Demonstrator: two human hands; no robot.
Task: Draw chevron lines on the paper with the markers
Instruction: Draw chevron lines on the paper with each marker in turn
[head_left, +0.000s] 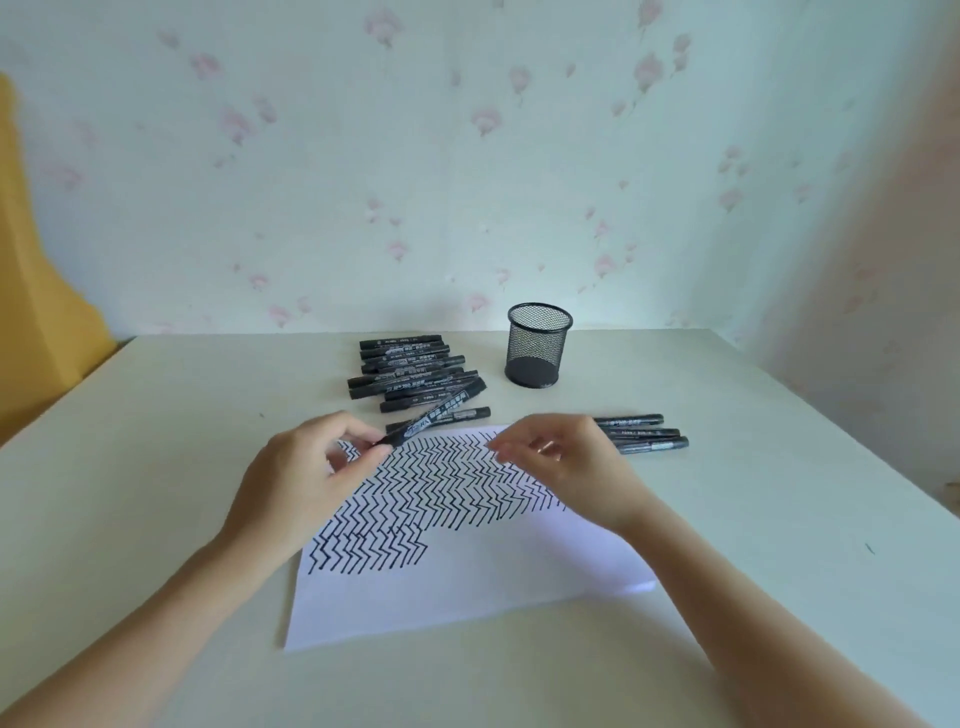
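Left hand (296, 483) pinches a marker (428, 418) at frame centre, above the paper (467, 582); right hand (561, 462) hovers, fingers loosely spread. That light end-pinch could slip, smudging the chevrons.

Paper, plastic, wire mesh and a smooth table

The paper (467, 587) is thin, white and matt, with black ink zigzags on its upper part. The marker (431, 415) in the left hand (306, 478) looks like black plastic with a slight shine and a pale printed label; so do the pile of markers (415, 371) above the middle of the frame. The cup (537, 345) right of the pile is black wire mesh with a solid base. The table (182, 467) is pale, smooth and matt. The wall (467, 156) has soft flowered wallpaper.
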